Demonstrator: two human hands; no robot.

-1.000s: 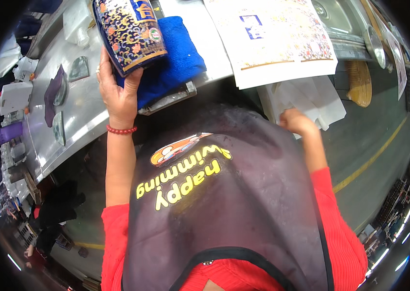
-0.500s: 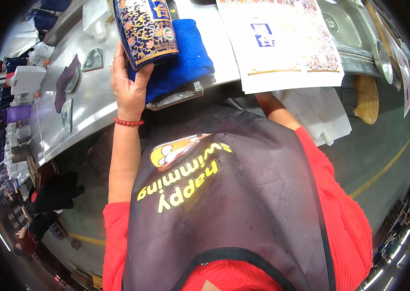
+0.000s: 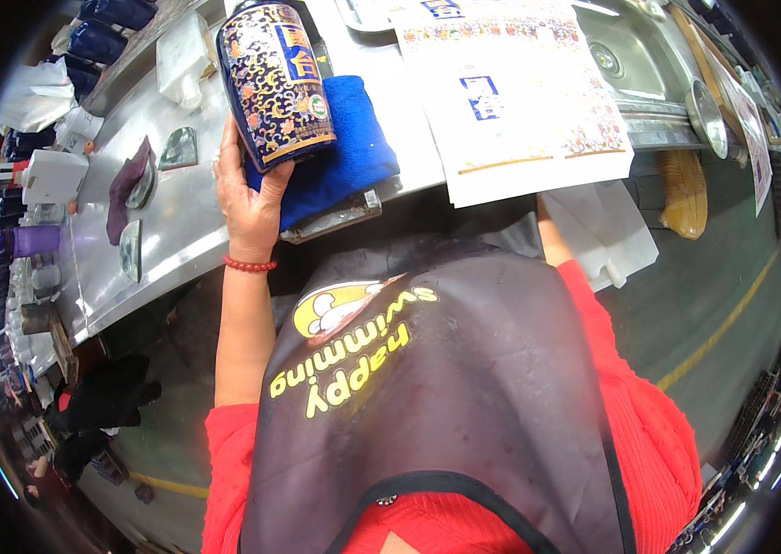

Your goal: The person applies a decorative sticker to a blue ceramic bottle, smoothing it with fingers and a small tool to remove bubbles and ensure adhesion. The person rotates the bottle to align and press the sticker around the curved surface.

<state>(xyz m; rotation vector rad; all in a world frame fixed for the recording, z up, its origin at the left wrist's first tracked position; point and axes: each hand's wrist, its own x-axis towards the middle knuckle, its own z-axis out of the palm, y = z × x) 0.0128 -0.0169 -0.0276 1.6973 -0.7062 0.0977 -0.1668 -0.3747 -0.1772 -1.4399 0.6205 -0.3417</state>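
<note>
Left hand (image 3: pixel 247 198) is wrapped round the bottom of a blue patterned jar (image 3: pixel 275 81), holding it tilted over a blue towel (image 3: pixel 344 152) near the top middle of the frame. The towel lies on the steel worktop (image 3: pixel 178 222), at its near edge. Right hand is tucked under a big printed sheet (image 3: pixel 520 92) at upper right, so can't tell if it's open or gripping anything. A steel sink (image 3: pixel 635 55) sits just beyond the sheet.
</note>
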